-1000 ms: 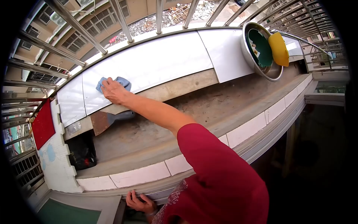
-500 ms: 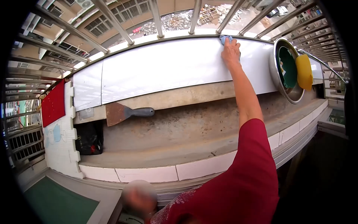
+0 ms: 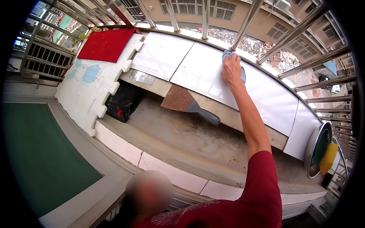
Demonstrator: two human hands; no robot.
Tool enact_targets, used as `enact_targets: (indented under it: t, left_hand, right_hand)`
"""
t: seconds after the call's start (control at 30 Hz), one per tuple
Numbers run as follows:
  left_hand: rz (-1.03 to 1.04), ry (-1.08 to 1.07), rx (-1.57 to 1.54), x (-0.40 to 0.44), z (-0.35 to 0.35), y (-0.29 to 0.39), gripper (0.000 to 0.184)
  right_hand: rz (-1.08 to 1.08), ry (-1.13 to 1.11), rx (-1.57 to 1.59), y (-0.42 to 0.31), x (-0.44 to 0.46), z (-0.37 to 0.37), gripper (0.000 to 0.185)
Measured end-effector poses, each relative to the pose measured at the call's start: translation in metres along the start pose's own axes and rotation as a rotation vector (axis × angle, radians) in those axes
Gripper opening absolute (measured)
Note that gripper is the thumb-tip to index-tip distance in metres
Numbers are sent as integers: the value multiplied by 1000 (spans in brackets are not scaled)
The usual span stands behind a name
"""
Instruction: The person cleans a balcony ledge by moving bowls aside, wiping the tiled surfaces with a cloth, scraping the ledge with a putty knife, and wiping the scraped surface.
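My right hand [image 3: 232, 70] is closed over a light-blue cloth [image 3: 228, 54], pressed against the far edge of the white tiled ledge [image 3: 205, 70], beside the metal railing. More blue cloth shows on the right side of the hand. Nearer to me, left of my forearm, a scraper [image 3: 178, 98] with a rusty blade and dark grey handle lies across the ledge's bare front edge. My left hand is out of view; a blurred round patch at the bottom hides what is behind it.
On the right stands a metal basin [image 3: 310, 152] with a green one inside and a yellow object [image 3: 329, 159] at its rim. At left, a red mat [image 3: 108, 45] lies on a white foam mat [image 3: 81, 89]. A black plastic bag [image 3: 123, 102] sits in the trough. Railing bars [image 3: 249, 22] line the far side.
The view has turned, shifting the basin right and bringing more of the foam mat into sight. My right hand has moved left along the ledge with the cloth, closer to the scraper.
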State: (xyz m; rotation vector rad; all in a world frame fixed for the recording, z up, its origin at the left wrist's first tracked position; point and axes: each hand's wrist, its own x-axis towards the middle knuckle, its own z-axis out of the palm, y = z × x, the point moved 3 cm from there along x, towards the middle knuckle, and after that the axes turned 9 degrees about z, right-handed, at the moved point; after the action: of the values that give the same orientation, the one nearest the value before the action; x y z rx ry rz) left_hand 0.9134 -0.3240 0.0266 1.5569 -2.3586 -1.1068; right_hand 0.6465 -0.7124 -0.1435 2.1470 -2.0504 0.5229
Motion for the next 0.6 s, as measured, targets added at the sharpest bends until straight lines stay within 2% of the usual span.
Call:
enact_targets:
  t: [0.1, 0.17, 0.3, 0.43, 0.5, 0.6]
  left_hand:
    - [2, 16, -6, -4, 3, -5, 34]
    - [6, 40, 0, -8, 7, -7, 34]
    - [12, 83, 32, -13, 13, -8, 35]
    - [34, 148, 92, -18, 21, -9, 35]
    - [50, 192, 134, -21, 25, -10, 35]
    - [71, 266, 220, -26, 33, -10, 36]
  right_hand:
    - [-66, -48, 49, -41, 25, 16, 29]
    - [-215, -9, 74, -63, 33, 27, 32]
    - [-282, -115, 211, -88, 36, 38, 38]
    - [-503, -160, 432, -112, -8, 19, 50]
    - [-536, -284, 539, -110, -28, 9, 59]
    - [-633, -349, 505, -92, -49, -14, 62]
